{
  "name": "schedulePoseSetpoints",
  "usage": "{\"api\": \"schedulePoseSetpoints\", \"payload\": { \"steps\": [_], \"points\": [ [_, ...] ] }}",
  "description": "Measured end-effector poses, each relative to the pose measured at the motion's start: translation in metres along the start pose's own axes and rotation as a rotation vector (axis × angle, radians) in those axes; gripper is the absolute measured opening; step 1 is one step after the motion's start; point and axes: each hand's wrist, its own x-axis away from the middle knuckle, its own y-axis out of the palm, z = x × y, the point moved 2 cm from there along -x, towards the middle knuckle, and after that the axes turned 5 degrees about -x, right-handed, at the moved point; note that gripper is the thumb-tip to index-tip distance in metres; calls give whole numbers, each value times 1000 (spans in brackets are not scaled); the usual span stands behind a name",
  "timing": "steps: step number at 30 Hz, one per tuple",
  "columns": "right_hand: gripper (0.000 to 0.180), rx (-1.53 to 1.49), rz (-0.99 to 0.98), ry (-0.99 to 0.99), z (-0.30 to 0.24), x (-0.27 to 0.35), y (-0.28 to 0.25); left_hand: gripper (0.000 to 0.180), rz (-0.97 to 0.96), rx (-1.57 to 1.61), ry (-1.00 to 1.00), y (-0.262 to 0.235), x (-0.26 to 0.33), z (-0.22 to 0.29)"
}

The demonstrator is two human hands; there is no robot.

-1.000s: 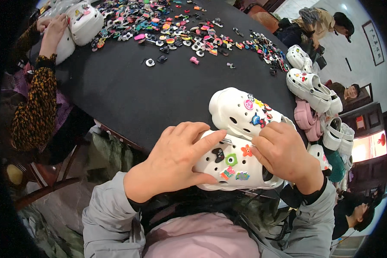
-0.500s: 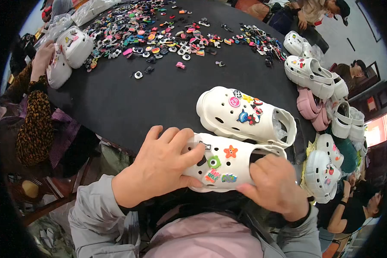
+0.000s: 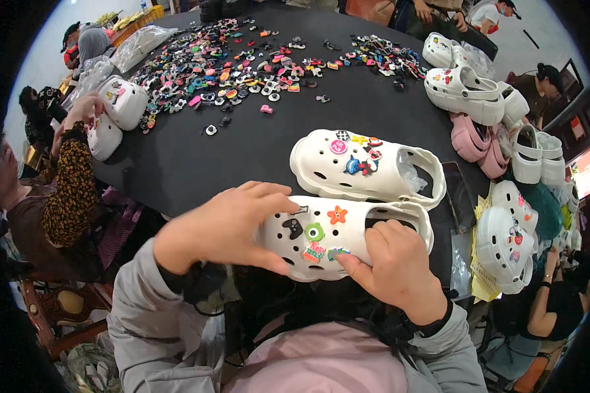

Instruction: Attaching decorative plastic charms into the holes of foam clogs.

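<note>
A white clog (image 3: 354, 230) sits at the table's near edge, its toe to the left. On it are a starfish charm (image 3: 337, 215), a green one-eyed charm (image 3: 314, 232), a black game-controller charm (image 3: 293, 228) and a pink-green lettered charm (image 3: 313, 251). My right hand (image 3: 403, 272) grips the clog's near side, fingers inside the opening and thumb beside a blue-green charm (image 3: 338, 253). Around the toe, my left hand (image 3: 223, 226) is open, slightly blurred, thumb and fingers spread. Just beyond lies the matching white clog (image 3: 380, 165), with charms and clear plastic inside.
Loose shoe charms (image 3: 242, 72) are heaped across the far side of the black table (image 3: 177, 147). More white clogs (image 3: 465, 95) and pink clogs (image 3: 476, 145) line the right edge, near a dark phone (image 3: 461, 196). At left, another person's hand (image 3: 85, 108) touches white clogs (image 3: 123, 103).
My left hand has loosened from the toe and shifted left, uncovering the game-controller charm. My right thumb has moved up onto the clog's side near the blue-green charm. The whole view has shifted slightly.
</note>
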Motion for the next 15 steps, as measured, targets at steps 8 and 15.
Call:
{"api": "schedulePoseSetpoints", "payload": {
  "steps": [8,15],
  "points": [
    [37,12,34,-38,6,5,0,74,73,90,-111,12,10,10],
    [33,65,-18,-64,3,14,-8,72,80,-380,-107,5,8,37]
  ]
}}
